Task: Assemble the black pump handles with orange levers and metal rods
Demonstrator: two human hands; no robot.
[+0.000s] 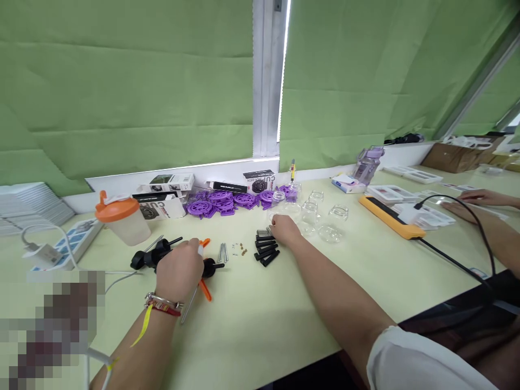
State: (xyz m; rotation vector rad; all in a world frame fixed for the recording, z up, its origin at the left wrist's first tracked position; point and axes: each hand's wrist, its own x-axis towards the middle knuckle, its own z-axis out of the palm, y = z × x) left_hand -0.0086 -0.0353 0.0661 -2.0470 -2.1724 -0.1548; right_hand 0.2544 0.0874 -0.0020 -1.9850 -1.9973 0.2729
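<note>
My left hand is closed, palm down, over a group of black round parts with rods on the table. Orange arms and a thin metal rod stick out from under it; what its fingers grip is hidden. My right hand reaches forward with curled fingers beside the small metal springs. Its fingertips are too hidden to tell what they pinch. Just below the springs lie several black sleeve-like pieces. Silver screws and tiny brass parts lie between my hands.
Purple wheel-shaped parts and cup holder boxes line the back. Clear plastic cups stand beyond my right hand. An orange-lidded cup stands left. A yellow power strip lies right, near another person's hands.
</note>
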